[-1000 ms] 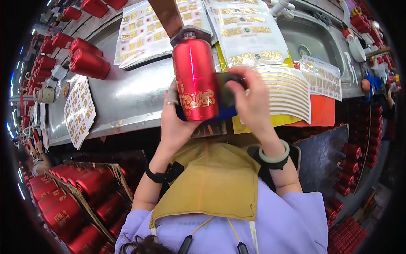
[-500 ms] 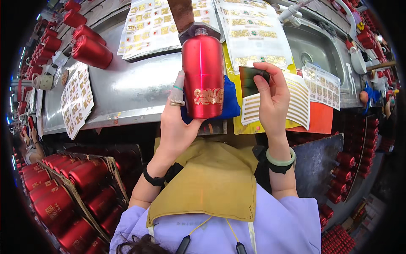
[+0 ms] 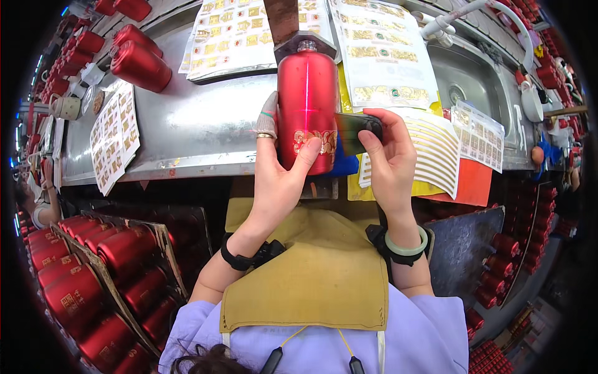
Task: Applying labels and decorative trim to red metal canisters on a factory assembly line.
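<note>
A glossy red metal bottle (image 3: 306,90) lies with its bare threaded neck pointing away from me, against a dark angular fixture (image 3: 288,42). Around its near end runs a gold ornamental band (image 3: 327,141). My left hand (image 3: 279,184) grips the bottle's near left side, thumb across the band. A finger cot (image 3: 266,118) and a ring are on that hand. In my right hand (image 3: 393,159), a dark green flat scraper (image 3: 350,129) is pinched between thumb and fingers. Its edge meets the bottle's right side beside the band.
Gold decal sheets lie in a stack (image 3: 230,37) behind and in another pile (image 3: 380,62) to its right. Curved gold-striped strips (image 3: 436,153) rest on yellow and red sheets. A sink (image 3: 464,68) is at right. Red bottles stand at left (image 3: 142,67) and fill racks (image 3: 73,299) below.
My right hand has moved left, bringing the scraper up to the bottle's side. My left thumb has come over the gold band. The bottle sits slightly further right in view.
</note>
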Action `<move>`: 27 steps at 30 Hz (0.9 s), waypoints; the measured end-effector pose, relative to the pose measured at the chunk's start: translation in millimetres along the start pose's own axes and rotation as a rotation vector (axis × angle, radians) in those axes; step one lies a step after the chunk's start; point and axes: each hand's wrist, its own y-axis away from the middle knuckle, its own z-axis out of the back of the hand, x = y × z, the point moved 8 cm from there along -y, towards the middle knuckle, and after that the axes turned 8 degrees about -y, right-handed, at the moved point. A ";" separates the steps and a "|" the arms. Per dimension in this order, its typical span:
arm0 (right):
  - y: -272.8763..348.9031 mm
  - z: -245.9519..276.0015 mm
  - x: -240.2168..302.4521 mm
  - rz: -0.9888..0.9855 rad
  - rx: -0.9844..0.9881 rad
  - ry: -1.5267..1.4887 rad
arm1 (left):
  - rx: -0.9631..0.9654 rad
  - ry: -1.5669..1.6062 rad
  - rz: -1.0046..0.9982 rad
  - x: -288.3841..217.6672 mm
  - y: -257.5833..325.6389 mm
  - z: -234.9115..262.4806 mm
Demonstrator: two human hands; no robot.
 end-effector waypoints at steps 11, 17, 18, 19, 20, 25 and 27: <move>-1.4 -2.5 -9.3 -0.036 0.028 0.002 | -0.065 0.142 0.001 -4.6 -6.4 -4.0; -2.2 -1.9 -6.6 -0.020 0.023 0.001 | -0.063 0.167 -0.032 -1.6 -6.2 -4.0; -2.4 -2.1 -6.6 -0.020 0.021 -0.002 | -0.057 0.172 -0.025 -0.8 -5.9 -4.1; -2.6 -2.1 -6.6 -0.020 0.020 -0.006 | -0.058 0.172 -0.025 -0.2 -6.0 -3.5; -2.9 -2.1 -6.9 -0.021 0.021 -0.005 | -0.052 0.170 -0.029 0.0 -6.3 -3.2; -3.2 -3.3 -5.7 -0.025 0.029 -0.006 | -0.038 0.147 -0.040 2.1 -6.0 -1.4; -3.6 -3.8 -5.4 -0.021 0.030 -0.010 | -0.017 0.196 -0.026 0.4 -6.0 -2.5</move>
